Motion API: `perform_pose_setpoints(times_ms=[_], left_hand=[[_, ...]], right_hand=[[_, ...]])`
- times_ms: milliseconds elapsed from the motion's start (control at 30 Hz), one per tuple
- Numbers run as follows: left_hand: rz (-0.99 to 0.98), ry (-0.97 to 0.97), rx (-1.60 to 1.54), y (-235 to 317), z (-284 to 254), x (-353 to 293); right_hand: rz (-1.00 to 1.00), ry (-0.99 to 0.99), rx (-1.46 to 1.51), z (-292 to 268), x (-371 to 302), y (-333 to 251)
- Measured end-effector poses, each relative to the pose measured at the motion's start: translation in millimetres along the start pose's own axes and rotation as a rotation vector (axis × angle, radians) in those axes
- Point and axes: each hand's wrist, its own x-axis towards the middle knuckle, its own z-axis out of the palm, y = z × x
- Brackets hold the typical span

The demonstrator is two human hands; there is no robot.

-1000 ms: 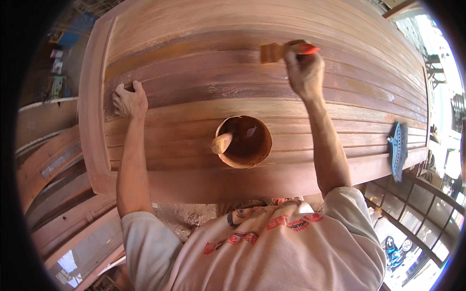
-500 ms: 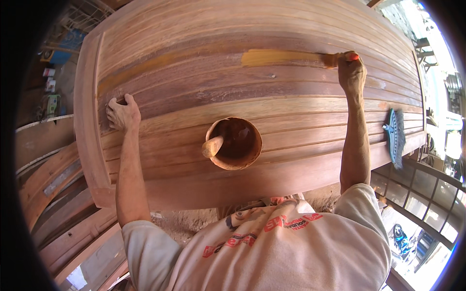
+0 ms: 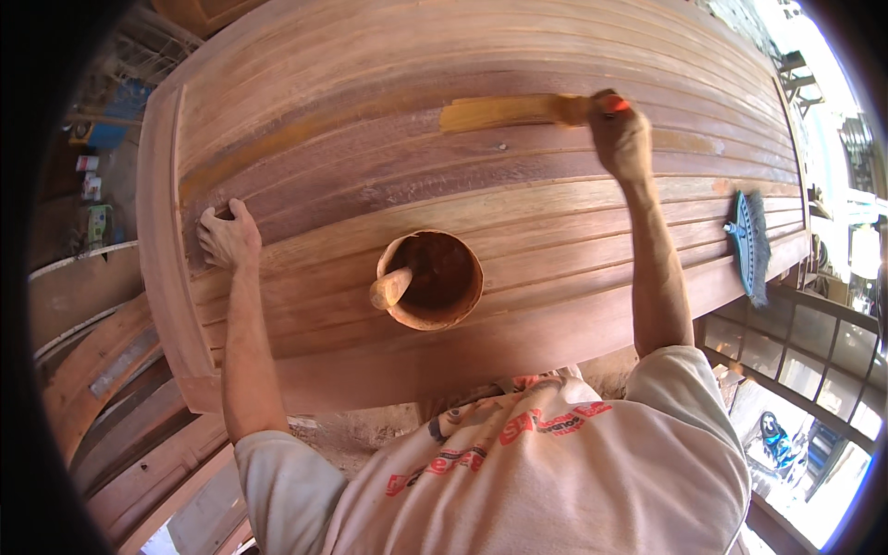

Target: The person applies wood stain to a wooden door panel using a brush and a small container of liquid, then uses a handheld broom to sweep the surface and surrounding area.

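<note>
A large wooden panel (image 3: 555, 217) of grooved boards lies before me. Near its left frame, my left hand (image 3: 229, 239) rests on the boards, thumb and fingers apart and slightly bent. At the upper right of centre, my right hand (image 3: 622, 134) is closed around an orange-handled tool (image 3: 615, 104); its working end is mostly hidden by the fist and blurred. Left of that fist runs a wet yellow-brown stripe (image 3: 499, 112) along one board. Between my arms stands a round tub (image 3: 474, 301) with dark brown contents, and a wooden handle (image 3: 390, 289) leans over its left rim.
A blue brush head (image 3: 746, 245) with grey bristles lies at the panel's right edge. Curved wooden pieces (image 3: 111, 370) stand at the lower left, with small cans (image 3: 90, 188) beyond. A gridded metal frame (image 3: 795, 356) stands at the lower right.
My right hand has moved left along the board with the tool, over the yellow-brown stripe. My left hand stays at the same place on the panel. The whole view has shifted slightly.
</note>
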Motion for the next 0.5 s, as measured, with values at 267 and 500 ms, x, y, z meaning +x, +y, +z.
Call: perform_pose_setpoints(times_ms=[267,500], left_hand=[[-0.004,0.008,0.020,-0.4,3.1,4.6],[0.001,-0.008,0.018,-1.0,-2.2,2.0]], right_hand=[[-0.149,-0.031,-0.046,5.0,-9.2,-4.1],[-0.298,-0.269,0.066,17.2,-3.0,-47.5]])
